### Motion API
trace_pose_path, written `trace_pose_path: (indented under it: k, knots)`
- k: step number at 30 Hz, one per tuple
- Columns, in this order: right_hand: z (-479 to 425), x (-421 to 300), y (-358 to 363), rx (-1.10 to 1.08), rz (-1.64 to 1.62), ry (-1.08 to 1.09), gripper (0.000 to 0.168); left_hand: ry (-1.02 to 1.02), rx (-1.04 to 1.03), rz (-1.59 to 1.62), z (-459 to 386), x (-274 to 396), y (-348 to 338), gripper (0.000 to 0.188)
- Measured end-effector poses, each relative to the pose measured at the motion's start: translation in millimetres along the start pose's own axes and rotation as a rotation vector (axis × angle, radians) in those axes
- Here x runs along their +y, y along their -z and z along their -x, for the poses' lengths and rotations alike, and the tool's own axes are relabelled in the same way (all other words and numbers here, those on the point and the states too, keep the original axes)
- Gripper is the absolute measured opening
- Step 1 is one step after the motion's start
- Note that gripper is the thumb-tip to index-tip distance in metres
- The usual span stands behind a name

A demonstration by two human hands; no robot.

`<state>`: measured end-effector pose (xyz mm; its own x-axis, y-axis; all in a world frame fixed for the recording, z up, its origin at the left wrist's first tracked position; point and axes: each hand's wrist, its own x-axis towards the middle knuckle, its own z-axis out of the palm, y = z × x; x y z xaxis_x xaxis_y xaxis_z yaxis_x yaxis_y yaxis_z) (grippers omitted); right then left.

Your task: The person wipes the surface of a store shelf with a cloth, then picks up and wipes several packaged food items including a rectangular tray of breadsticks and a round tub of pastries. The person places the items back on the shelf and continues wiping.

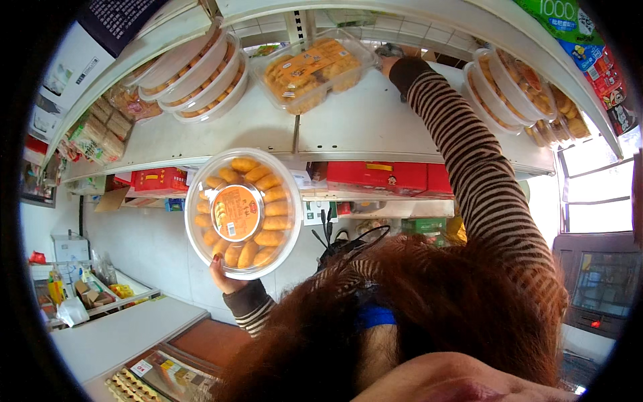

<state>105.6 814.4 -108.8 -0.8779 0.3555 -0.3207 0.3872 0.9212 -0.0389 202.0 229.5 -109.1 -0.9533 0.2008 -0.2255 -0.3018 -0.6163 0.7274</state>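
My left hand (227, 277) grips the lower rim of a round clear plastic tub (294, 186). Golden oblong pastries ring the tub's orange centre label, which bears writing. The tub is held up in front of the shelf, lid towards me. My right arm stretches across the white metal shelf (346, 125). At its back, my right hand (386, 64) is closed on what looks like a crumpled dark grey cloth (391, 50), though the sleeve and distance hide detail. Just left of that hand, a clear plastic clamshell box (314, 70) of golden pastries rests on the shelf.
Stacked round pastry tubs (201, 75) stand at the shelf's left, beside packaged snacks (100, 133). More tubs (517, 90) lean at the right. Red gift boxes (382, 178) sit on the shelf below. Overhead runs an upper shelf edge (382, 11). Behind at left is a counter (135, 326).
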Motion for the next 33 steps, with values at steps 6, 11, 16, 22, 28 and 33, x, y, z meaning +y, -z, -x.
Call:
trace_pose_path:
  k: [6,11,16,22,28,33]
  knots:
    - [-14,-9,3,-0.028,-0.014,0.083,0.054,-0.021,-0.012,-0.028,9,1,-6,0.05]
    - [-42,218,-76,0.122,-0.012,-0.024,0.065,0.034,-0.061,-0.025,-15,-5,-11,0.051]
    - [-14,86,-52,0.009,0.135,-0.056,0.069,-0.055,0.079,-0.007,17,-4,10,0.058]
    - [113,20,-52,0.108,0.148,0.336,0.064,0.025,-0.008,0.012,-3,-15,0,0.053]
    - [182,-33,-49,0.038,-0.003,0.549,0.073,0.045,-0.124,0.015,-3,-20,-16,0.053]
    - [172,-129,-39,0.01,0.069,0.682,0.06,0.035,-0.174,0.026,3,-26,-27,0.052]
